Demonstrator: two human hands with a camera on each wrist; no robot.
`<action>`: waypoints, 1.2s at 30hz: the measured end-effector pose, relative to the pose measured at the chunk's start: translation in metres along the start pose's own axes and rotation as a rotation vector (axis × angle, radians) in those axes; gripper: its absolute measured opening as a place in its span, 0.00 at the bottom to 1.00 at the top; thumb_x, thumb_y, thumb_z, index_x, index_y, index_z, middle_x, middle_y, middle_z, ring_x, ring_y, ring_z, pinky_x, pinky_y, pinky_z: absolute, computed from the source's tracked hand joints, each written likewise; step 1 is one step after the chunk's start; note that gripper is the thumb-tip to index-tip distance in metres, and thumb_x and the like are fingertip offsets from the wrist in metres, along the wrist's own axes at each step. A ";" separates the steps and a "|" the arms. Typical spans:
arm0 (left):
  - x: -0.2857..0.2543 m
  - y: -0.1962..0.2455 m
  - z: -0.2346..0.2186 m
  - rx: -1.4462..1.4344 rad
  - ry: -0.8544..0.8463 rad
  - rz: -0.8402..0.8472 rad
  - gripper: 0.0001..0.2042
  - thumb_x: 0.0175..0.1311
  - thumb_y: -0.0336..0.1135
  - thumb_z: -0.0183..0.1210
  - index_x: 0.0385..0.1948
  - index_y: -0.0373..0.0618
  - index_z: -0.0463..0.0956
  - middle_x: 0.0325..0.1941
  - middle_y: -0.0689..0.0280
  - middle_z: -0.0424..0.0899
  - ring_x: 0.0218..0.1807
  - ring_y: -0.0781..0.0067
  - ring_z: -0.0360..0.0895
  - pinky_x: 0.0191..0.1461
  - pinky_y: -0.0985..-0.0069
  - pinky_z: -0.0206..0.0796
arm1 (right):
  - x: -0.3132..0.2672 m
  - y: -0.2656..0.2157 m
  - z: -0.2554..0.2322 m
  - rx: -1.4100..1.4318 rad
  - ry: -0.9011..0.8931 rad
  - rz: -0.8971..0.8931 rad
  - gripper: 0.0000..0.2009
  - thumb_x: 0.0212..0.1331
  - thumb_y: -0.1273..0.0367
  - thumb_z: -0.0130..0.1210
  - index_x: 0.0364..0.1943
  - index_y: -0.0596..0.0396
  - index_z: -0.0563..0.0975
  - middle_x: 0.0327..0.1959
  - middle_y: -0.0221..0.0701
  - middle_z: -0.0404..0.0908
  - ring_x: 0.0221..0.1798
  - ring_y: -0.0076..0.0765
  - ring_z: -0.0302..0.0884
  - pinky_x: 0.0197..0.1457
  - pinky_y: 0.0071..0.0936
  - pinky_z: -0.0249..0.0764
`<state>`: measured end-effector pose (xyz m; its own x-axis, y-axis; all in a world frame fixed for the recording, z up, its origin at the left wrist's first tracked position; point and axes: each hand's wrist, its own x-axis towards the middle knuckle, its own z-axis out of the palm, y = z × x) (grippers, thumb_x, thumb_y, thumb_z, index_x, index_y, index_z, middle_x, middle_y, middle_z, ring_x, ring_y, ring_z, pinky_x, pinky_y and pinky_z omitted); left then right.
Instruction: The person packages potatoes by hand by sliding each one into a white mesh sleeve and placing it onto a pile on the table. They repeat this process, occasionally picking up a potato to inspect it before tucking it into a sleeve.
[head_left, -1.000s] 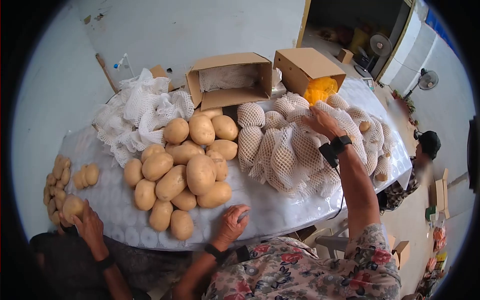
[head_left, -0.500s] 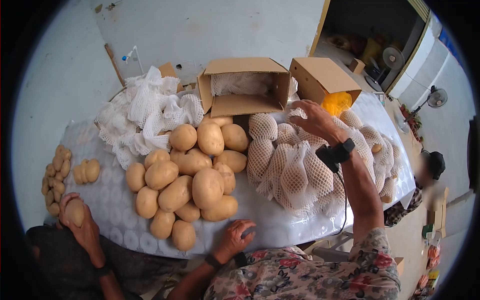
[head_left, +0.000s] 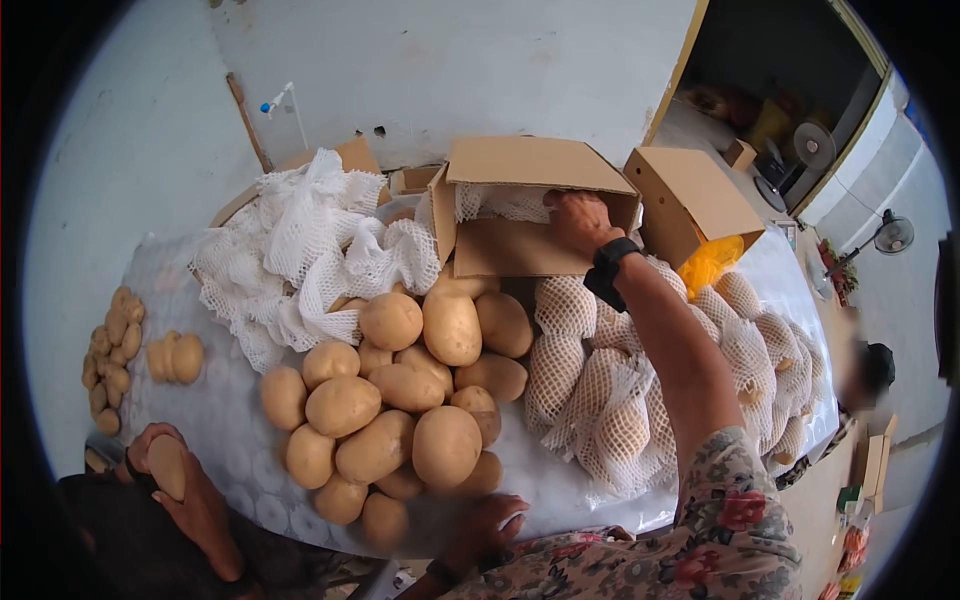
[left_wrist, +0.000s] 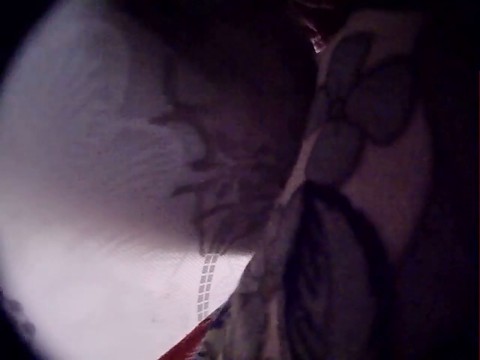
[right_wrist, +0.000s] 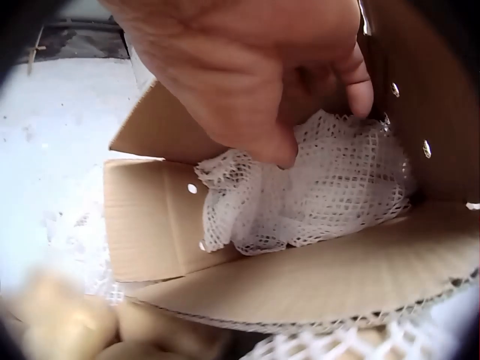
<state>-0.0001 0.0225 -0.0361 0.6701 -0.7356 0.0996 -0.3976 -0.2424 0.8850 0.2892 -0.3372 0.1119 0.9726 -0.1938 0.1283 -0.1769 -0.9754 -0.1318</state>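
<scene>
Inside the open cardboard box [head_left: 520,250], my right hand [head_left: 582,222] reaches over a bundle of white foam net sleeves [right_wrist: 322,187]. The right wrist view shows thumb and finger apart, the thumb tip right at the net. My left hand [head_left: 485,525], blurred, rests at the table's front edge, fingers curled round a small grey object [head_left: 514,518] whose kind I cannot tell. Mostly dark sleeve cloth fills the left wrist view. Bare potatoes [head_left: 375,450] are heaped left of centre; netted potatoes [head_left: 625,420] lie to the right.
Loose white net sleeves [head_left: 310,230] pile up at the back left. A second box [head_left: 695,205] with orange netting [head_left: 712,262] stands back right. At the left, another person's hands [head_left: 190,495] hold a potato; smaller potato groups [head_left: 110,350] lie near there.
My right hand has left the netted potatoes, moving up and left into the open box. My left hand has stayed at the table edge. The view has shifted.
</scene>
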 end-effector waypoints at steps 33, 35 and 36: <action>0.006 0.002 0.002 -0.056 0.173 0.111 0.09 0.54 0.25 0.58 0.37 0.42 0.75 0.34 0.61 0.80 0.34 0.65 0.78 0.40 0.72 0.70 | -0.275 -0.021 -0.043 1.903 -0.213 0.020 0.13 0.65 0.66 0.50 0.47 0.61 0.75 0.41 0.31 0.79 0.44 0.30 0.77 0.53 0.28 0.73; 0.008 0.003 -0.003 -0.187 0.137 0.003 0.09 0.58 0.28 0.58 0.40 0.42 0.74 0.36 0.62 0.80 0.36 0.71 0.78 0.41 0.75 0.70 | -0.296 -0.038 -0.043 1.185 0.067 -0.242 0.13 0.63 0.69 0.51 0.48 0.60 0.74 0.42 0.31 0.78 0.46 0.33 0.76 0.52 0.29 0.73; 0.009 0.005 -0.005 -0.279 0.121 -0.061 0.10 0.60 0.30 0.57 0.42 0.41 0.74 0.38 0.63 0.80 0.37 0.74 0.78 0.42 0.77 0.70 | -0.306 -0.043 -0.043 0.808 0.182 -0.348 0.13 0.62 0.70 0.52 0.49 0.59 0.73 0.43 0.31 0.77 0.46 0.34 0.75 0.52 0.30 0.72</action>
<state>0.0067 0.0182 -0.0289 0.7640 -0.6401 0.0812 -0.1781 -0.0883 0.9800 -0.0077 -0.2402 0.1206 0.9005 0.0182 0.4345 0.3499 -0.6235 -0.6991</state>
